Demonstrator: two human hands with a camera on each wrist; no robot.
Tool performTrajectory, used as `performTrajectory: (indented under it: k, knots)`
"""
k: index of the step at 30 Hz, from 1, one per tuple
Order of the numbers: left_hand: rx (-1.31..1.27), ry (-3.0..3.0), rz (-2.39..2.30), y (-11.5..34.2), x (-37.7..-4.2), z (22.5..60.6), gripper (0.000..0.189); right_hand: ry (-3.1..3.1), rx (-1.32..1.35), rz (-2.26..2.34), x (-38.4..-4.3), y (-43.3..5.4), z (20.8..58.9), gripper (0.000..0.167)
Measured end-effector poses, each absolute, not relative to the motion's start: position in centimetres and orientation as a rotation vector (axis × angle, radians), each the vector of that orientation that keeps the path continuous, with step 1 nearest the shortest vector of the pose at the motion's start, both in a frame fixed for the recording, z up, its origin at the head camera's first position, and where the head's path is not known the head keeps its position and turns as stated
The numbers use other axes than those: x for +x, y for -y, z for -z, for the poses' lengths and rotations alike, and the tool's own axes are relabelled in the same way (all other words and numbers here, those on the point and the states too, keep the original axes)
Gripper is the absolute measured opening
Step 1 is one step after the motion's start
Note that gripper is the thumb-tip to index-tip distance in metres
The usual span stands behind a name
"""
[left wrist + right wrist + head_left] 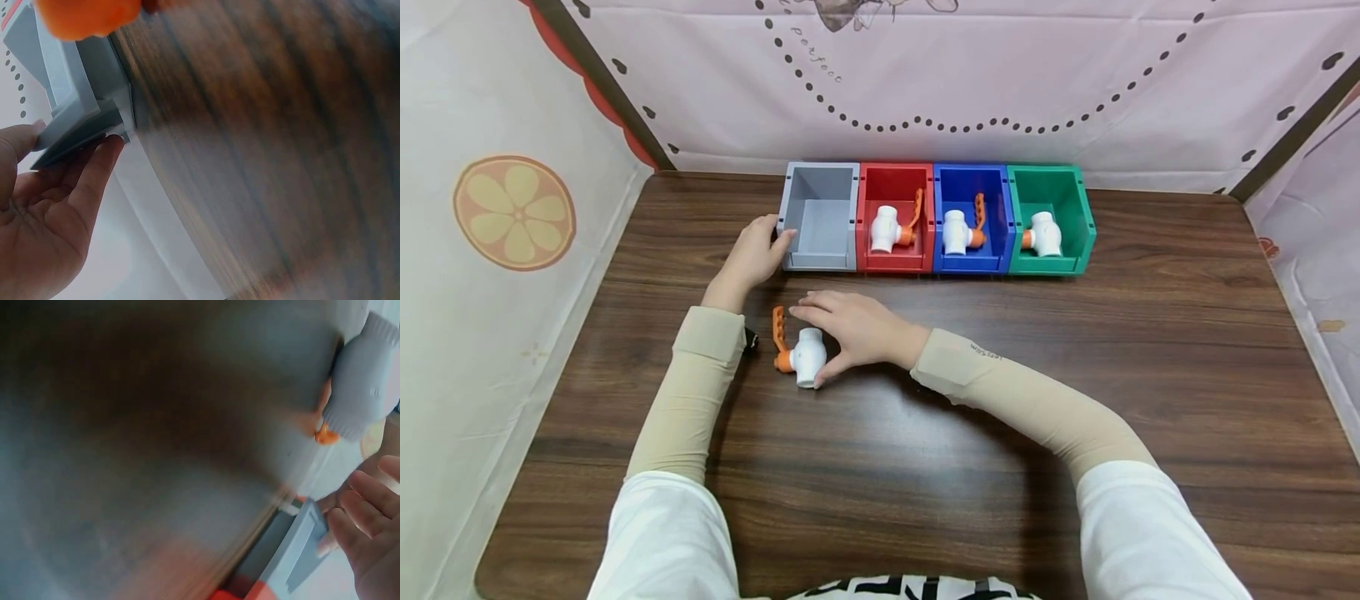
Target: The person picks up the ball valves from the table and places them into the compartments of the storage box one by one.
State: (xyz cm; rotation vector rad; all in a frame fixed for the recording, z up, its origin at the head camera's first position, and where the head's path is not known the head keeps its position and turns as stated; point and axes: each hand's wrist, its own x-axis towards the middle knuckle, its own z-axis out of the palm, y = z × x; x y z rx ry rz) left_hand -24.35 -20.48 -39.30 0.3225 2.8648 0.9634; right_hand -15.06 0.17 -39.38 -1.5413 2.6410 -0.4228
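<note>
Left of centre in the head view, a white valve (809, 358) lies on the desk (865, 467), its orange handle (779, 329) pointing up the frame. The right hand (857, 329) is spread just beside it, gripping nothing; thumb contact is unclear. A lopsided pinch could roll the rounded body. The left hand (758, 250) grips the gray bin (820, 262) by its left wall; tugging might skew it against the red bin (895, 263).

There are four valves (810, 357), four bins (826, 229), two hands (867, 332).
</note>
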Motion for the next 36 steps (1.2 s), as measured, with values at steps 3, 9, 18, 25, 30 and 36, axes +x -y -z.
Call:
performTrajectory:
  k: [3, 9, 18, 25, 30, 36]
  knots:
    - [0.325, -2.859, -0.956, 20.6, -24.3, 39.3, 0.047, -2.616, -1.546, 0.395, -14.6, 0.3, 39.5, 0.101]
    - [0.336, -2.865, -0.958, 20.5, -24.2, 39.3, 0.047, -2.579, -1.539, 0.359, -14.0, 1.0, 39.7, 0.100]
    - [0.335, -2.866, -0.965, 20.5, -24.3, 39.3, 0.045, -2.551, -1.488, 0.274, -13.8, 1.6, 39.7, 0.095]
    - [0.333, -2.865, -0.959, 20.4, -24.2, 39.2, 0.045, -2.560, -1.476, 0.219, -13.6, 1.9, 39.9, 0.091]
    - [0.330, -2.866, -0.966, 20.4, -24.1, 39.2, 0.044, -2.573, -1.460, 0.236, -13.5, 1.8, 39.8, 0.093]
    - [0.337, -2.867, -0.978, 20.4, -24.2, 39.1, 0.043, -2.600, -1.408, 0.248, -13.5, 1.9, 39.7, 0.097]
